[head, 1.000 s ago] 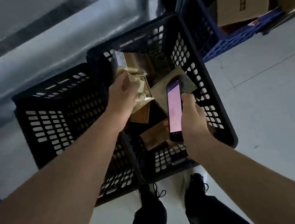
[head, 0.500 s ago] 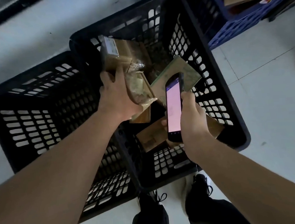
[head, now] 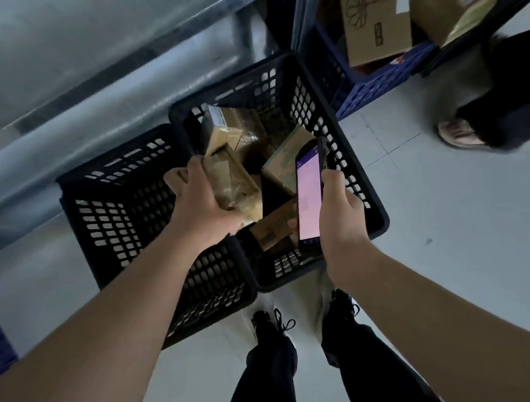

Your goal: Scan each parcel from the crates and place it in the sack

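a brown parcel (head: 233, 179) is gripped from its left side by the left hand (head: 204, 204) and is held over the right-hand black crate (head: 372, 195). a phone (head: 310, 195) with a lit pink screen is clasped upright in the right hand (head: 342, 221), just beside the parcel and above the same crate. further parcels (head: 286, 165) are seen lying inside that crate. a second black crate (head: 120, 217) stands touching it on the left. a blue crate (head: 372, 86) holding cardboard boxes (head: 374, 13) is noted behind. no sack is visible.
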